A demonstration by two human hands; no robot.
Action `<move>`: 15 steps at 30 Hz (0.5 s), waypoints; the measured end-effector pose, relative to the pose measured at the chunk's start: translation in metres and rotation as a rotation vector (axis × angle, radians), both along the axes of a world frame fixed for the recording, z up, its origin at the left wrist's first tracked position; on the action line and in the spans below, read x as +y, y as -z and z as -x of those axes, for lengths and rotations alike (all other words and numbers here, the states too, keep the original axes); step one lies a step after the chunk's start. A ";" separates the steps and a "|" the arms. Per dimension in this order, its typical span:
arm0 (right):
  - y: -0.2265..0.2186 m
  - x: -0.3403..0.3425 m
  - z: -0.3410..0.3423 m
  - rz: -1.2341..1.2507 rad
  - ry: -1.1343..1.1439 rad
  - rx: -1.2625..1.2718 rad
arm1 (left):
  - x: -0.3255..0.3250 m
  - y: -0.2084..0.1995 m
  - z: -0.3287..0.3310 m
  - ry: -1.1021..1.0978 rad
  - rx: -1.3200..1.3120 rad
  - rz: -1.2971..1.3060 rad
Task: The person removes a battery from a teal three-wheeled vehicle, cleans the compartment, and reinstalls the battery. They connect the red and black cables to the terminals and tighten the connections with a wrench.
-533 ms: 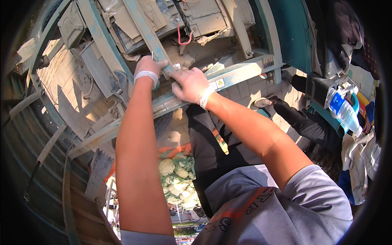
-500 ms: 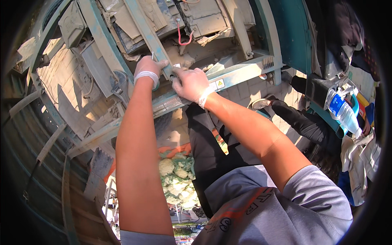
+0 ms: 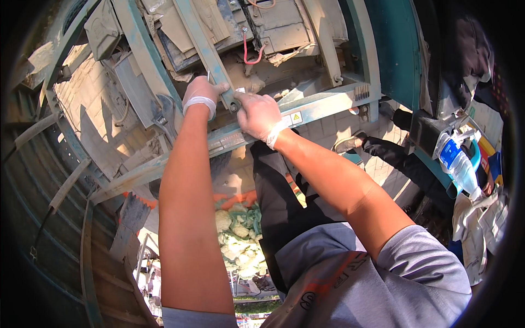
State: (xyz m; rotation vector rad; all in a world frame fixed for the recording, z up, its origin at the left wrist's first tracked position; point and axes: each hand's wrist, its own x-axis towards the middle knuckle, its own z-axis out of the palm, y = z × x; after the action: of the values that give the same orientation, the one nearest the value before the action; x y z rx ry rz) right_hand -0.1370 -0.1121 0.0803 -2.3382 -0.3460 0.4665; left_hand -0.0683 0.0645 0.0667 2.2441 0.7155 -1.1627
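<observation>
My left hand (image 3: 202, 94), in a thin pale glove, is closed at the left side of a worn blue-grey metal bar (image 3: 201, 44), its thumb against the bar. A thin metallic tip sticks up beyond its fingers; the rest is hidden. My right hand (image 3: 258, 116), gloved alike, is curled at the right side of the same bar's near end, with a small white bit showing above its fingers. Between the hands, a round bolt or hole (image 3: 234, 106) shows in the bar's end. A large wrench (image 3: 164, 113) rests on the frame left of my left hand.
Dusty batteries (image 3: 273, 24) with a red cable (image 3: 251, 54) lie within the frame (image 3: 322, 112). Cauliflowers (image 3: 238, 235) are below my arms. At right are a plastic bottle (image 3: 459, 158) and a person's dark-trousered leg (image 3: 404, 158). Curved dark panelling (image 3: 49, 235) fills the left.
The view has shifted slightly, so the frame sits a little lower and to the right. My right hand has dropped slightly along the bar, uncovering the round bolt or hole.
</observation>
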 end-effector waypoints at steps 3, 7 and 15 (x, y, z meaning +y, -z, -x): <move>-0.002 -0.002 -0.001 -0.101 -0.043 -0.181 | 0.000 -0.001 -0.001 0.026 0.016 -0.016; -0.003 -0.003 -0.001 -0.020 -0.147 -0.057 | 0.000 -0.001 -0.003 0.041 0.013 -0.001; -0.004 0.003 -0.004 0.041 -0.038 0.057 | -0.001 -0.006 -0.004 0.055 0.037 -0.010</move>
State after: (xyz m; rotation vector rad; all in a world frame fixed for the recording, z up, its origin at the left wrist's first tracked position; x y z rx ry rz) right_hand -0.1332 -0.1095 0.0846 -2.3562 -0.3581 0.5620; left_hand -0.0640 0.0640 0.0726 2.2684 0.6794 -1.2320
